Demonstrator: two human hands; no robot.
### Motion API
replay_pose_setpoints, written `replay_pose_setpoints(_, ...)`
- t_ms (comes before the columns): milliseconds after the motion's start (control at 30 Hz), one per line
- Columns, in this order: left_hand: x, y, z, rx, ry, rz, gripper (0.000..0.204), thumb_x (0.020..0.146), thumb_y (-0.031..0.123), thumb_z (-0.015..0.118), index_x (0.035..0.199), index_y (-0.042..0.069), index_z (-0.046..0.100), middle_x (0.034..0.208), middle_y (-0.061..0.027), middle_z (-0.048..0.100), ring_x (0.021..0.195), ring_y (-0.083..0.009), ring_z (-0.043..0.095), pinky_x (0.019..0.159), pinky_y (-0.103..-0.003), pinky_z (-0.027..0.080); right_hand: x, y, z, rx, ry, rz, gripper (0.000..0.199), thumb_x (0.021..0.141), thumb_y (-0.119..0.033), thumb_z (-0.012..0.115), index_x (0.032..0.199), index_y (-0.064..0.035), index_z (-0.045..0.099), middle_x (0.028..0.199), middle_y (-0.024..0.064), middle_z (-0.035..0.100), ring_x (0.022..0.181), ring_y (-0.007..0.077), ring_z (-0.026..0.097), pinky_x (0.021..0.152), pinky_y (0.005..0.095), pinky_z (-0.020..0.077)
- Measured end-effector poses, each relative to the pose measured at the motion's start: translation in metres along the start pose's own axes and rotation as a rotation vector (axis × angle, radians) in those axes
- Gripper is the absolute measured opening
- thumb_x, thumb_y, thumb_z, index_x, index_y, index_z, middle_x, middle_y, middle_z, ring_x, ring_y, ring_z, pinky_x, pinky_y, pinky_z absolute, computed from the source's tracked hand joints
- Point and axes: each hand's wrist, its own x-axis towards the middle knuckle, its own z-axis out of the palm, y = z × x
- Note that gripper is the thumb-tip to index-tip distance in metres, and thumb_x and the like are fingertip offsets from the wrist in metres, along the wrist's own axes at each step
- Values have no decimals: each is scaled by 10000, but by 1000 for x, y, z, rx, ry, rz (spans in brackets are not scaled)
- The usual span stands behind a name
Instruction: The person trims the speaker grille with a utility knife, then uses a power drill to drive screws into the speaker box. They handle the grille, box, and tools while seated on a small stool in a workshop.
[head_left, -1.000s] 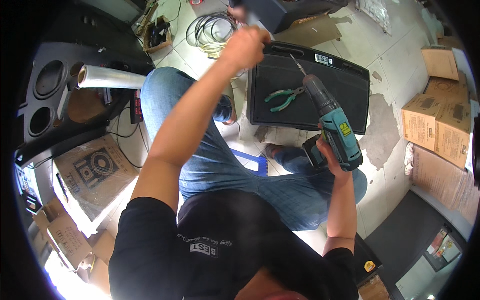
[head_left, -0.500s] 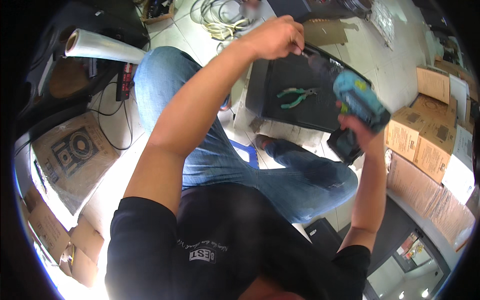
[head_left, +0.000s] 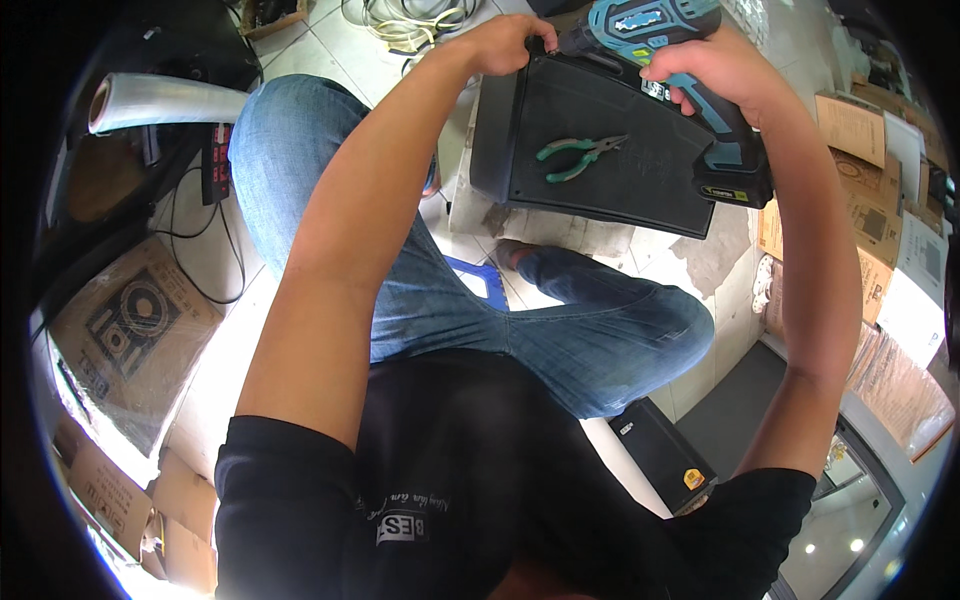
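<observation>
My right hand (head_left: pixel 722 72) grips a teal and black cordless drill (head_left: pixel 650 28), with its battery pack hanging low over the right side of a black box-like cabinet (head_left: pixel 650 185). The drill lies almost level, its chuck pointing left to the cabinet's far left corner. At that corner my left hand (head_left: pixel 505 42) has its fingers pinched together by the drill's tip. What they hold, if anything, is too small to make out. Pliers (head_left: pixel 578 158) with green handles, jaws pointing right, rest on the cabinet's top.
Coiled cables (head_left: pixel 410 25) lie on the tiled floor beyond my knee. A roll of clear wrap (head_left: pixel 165 103) and a red power strip (head_left: pixel 215 165) are at left. Cardboard boxes (head_left: pixel 875 225) stack up at right. A blue plastic piece (head_left: pixel 490 283) sits between my legs.
The drill has swung up and away from me, from pointing far-left at a slant to nearly level. My left hand has shifted left to the cabinet's far corner.
</observation>
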Motion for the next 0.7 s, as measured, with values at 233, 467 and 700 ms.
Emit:
replay_pose_setpoints(233,-1,-4,4,40,-36,-36,471,765,-42,564,1188,115,699,1181,-161,711,1150,-353,656,991,-415,505,7,4,11,4,-10,-32,250,771,-153,781,962,-7,713,817,66,680,644,136,627,530,294,519)
replay_pose_setpoints(467,3,-16,12,100,26,33,445,768,-7,587,1182,110,701,1131,-170,719,1111,-352,672,956,-416,518,9,2,10,-14,-11,-24,248,775,-157,782,961,-7,712,818,66,676,643,134,624,525,295,516)
replay_pose_setpoints(700,5,-10,9,107,-28,-25,442,753,3,593,1170,95,706,1095,-177,731,1094,-362,682,941,-424,525,6,-1,11,-10,-12,-16,245,777,-157,783,951,-2,707,806,62,670,625,133,615,518,293,512)
